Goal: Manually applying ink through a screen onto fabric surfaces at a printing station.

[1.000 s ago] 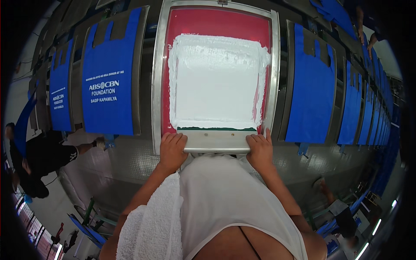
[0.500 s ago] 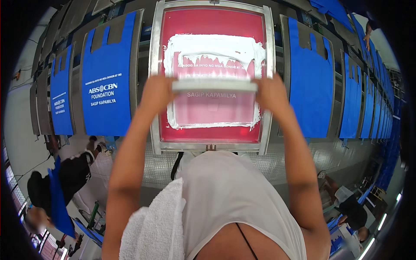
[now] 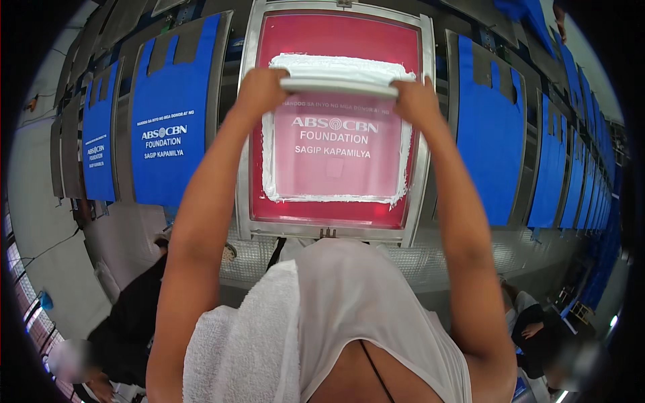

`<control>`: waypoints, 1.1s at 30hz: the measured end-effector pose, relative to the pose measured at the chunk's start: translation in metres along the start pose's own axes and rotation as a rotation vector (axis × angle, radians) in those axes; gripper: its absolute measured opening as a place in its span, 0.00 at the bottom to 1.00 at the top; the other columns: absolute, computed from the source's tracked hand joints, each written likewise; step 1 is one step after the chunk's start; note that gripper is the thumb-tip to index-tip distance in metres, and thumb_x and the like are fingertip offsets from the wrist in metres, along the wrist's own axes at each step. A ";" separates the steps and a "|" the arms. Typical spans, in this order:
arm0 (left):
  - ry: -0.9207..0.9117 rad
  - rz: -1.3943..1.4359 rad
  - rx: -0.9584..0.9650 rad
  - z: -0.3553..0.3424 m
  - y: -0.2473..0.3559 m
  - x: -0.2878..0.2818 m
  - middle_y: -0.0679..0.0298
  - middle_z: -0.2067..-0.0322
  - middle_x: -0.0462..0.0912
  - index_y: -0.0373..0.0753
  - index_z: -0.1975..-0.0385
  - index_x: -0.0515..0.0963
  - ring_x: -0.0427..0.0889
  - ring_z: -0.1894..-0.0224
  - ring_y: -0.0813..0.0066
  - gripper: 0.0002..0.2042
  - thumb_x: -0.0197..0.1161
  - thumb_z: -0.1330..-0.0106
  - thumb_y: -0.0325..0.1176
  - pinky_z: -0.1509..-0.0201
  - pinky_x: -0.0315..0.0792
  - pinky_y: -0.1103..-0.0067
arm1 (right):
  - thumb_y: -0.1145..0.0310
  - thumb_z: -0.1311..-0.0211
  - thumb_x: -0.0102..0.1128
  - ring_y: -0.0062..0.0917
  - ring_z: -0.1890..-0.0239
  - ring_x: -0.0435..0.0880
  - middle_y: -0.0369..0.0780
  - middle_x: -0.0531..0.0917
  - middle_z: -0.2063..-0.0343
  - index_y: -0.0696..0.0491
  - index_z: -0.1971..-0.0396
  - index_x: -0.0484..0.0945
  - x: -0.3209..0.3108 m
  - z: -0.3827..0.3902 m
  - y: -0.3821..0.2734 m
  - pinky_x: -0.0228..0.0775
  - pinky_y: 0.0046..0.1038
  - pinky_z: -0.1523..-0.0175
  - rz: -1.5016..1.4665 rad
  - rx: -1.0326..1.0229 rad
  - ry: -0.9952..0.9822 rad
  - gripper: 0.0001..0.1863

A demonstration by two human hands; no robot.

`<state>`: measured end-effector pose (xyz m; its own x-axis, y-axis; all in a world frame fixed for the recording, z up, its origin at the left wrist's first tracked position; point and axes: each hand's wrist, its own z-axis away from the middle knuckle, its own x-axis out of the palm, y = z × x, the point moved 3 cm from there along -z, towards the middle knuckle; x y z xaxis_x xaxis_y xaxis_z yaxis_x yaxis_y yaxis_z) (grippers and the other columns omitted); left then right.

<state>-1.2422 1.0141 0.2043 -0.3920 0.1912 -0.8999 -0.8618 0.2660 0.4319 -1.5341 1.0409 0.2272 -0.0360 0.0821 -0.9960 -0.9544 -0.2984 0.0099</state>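
The left hand (image 3: 263,91) and the right hand (image 3: 415,102) are well apart, each clamped on one end of a pale squeegee (image 3: 339,86) — fingers curled around it, both arms stretched forward. The squeegee lies crosswise over the upper part of a red screen (image 3: 342,33), which sits inside a metal frame (image 3: 244,201). White paint (image 3: 342,66) is banked along the far side of the squeegee, and ragged lines of it run down both sides and across the near end. Inside that outline the screen looks pink, with white lettering. The squeegee's lower edge is hard to make out, so it may or may not be pressed on the screen.

On the left, a lettered blue bag (image 3: 168,87) lies on a dark board (image 3: 188,50); on the right is a blank blue bag (image 3: 490,148) — more lie beyond it. A white towel (image 3: 245,336) hangs against the person's pale top (image 3: 363,282).
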 end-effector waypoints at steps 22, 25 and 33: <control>-0.010 0.015 0.035 0.001 0.001 0.004 0.53 0.74 0.82 0.43 0.69 0.82 0.81 0.68 0.55 0.12 0.69 0.55 0.38 0.61 0.75 0.66 | 0.76 0.63 0.56 0.40 0.64 0.81 0.46 0.82 0.72 0.48 0.63 0.80 0.001 0.006 -0.001 0.65 0.43 0.45 -0.065 0.042 -0.111 0.20; -0.085 0.076 -0.006 -0.027 -0.003 -0.014 0.53 0.72 0.82 0.42 0.68 0.82 0.81 0.66 0.54 0.16 0.71 0.55 0.42 0.60 0.74 0.67 | 0.72 0.61 0.55 0.40 0.60 0.81 0.46 0.83 0.65 0.47 0.57 0.81 -0.011 -0.032 0.017 0.72 0.36 0.50 -0.166 0.051 -0.256 0.24; 0.372 0.197 -0.075 0.108 0.041 -0.034 0.49 0.66 0.79 0.37 0.60 0.76 0.77 0.61 0.50 0.13 0.59 0.40 0.38 0.54 0.69 0.63 | 0.73 0.63 0.52 0.43 0.58 0.80 0.50 0.82 0.63 0.50 0.56 0.80 -0.056 -0.076 0.036 0.72 0.36 0.50 -0.206 0.038 -0.316 0.26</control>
<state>-1.2293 1.1200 0.2587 -0.6290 -0.1261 -0.7671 -0.7745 0.1866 0.6044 -1.5436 0.9531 0.2760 0.0740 0.4279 -0.9008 -0.9612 -0.2100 -0.1787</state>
